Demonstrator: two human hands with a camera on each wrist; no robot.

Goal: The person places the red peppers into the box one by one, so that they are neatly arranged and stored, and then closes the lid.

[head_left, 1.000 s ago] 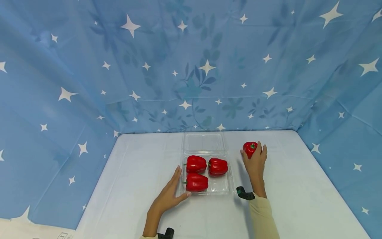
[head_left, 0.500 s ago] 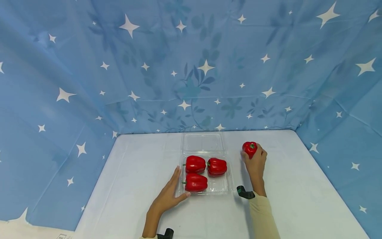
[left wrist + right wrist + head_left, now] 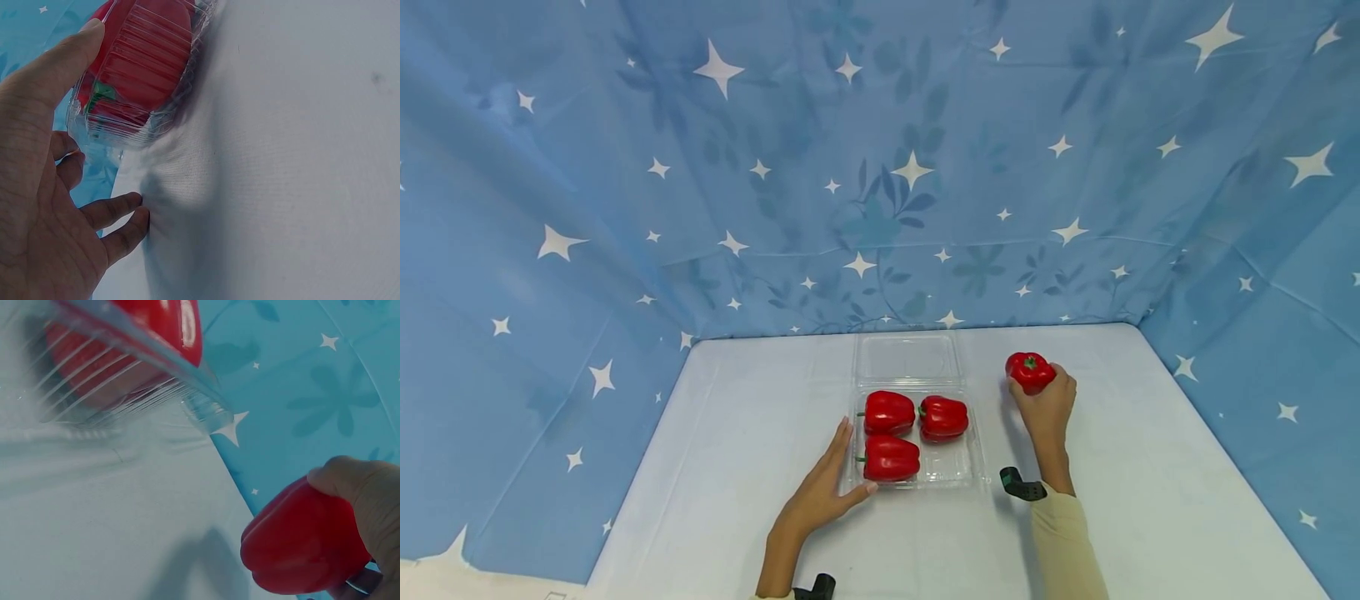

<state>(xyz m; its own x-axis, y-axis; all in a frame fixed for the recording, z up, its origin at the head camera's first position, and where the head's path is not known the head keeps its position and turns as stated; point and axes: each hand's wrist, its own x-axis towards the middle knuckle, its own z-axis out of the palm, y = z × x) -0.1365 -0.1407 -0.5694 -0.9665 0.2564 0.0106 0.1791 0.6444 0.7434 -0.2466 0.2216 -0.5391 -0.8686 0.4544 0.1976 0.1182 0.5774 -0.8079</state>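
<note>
My right hand point(image 3: 1047, 408) grips a red bell pepper point(image 3: 1028, 372) at the right back of the table, thumb on one side and fingers on the other. In the right wrist view this pepper point(image 3: 303, 540) hides most of the fingers. A clear plastic clamshell box point(image 3: 946, 473) lies with its lid back and holds three red bell peppers: one at back left point(image 3: 889, 412), one at back right point(image 3: 943, 418), one at front left point(image 3: 891, 458). Along the box's left side my left hand point(image 3: 820, 492) rests with spread fingers, the thumb point(image 3: 94, 28) touching the box's front left corner.
A white cloth point(image 3: 737, 417) covers the table. The clear lid point(image 3: 908, 358) lies flat behind the box. Blue star-patterned curtains point(image 3: 880, 167) stand at the back and both sides. Dark bands point(image 3: 1022, 485) sit on both wrists.
My right hand has closed further round the bell pepper, which has shifted slightly and turned in its grip. The left hand and the box stay in place while the head view drifts a little.
</note>
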